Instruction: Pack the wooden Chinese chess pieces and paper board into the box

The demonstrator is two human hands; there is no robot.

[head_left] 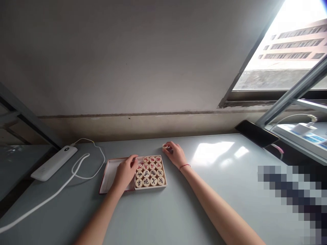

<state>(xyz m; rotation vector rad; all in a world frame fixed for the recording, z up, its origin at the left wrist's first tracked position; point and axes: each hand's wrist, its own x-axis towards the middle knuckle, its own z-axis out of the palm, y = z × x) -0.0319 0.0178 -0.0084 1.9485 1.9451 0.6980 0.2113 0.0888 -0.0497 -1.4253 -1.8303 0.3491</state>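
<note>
A shallow box [165, 186] of Chinese chess pieces lies on the table, its lid [111, 174] folded out flat to the left. Round pale pieces [145, 174] with red and black characters fill most of the tray in rows; the back left corner is covered by my left hand [125, 170]. That hand rests over the lid and tray, its fingers curled together at the corner, and what they grip is hidden. Behind the box and to its right, my right hand [176, 154] pinches one Chinese chess piece [165, 146] between thumb and fingers, close to the tabletop.
On the left lie a white power bank [55, 163] and a white cable [58, 192]. A black phone [257, 133] leans at the back right, near a metal post [288, 92] and a white power strip [301, 137]. The wall [143, 126] borders the table's back.
</note>
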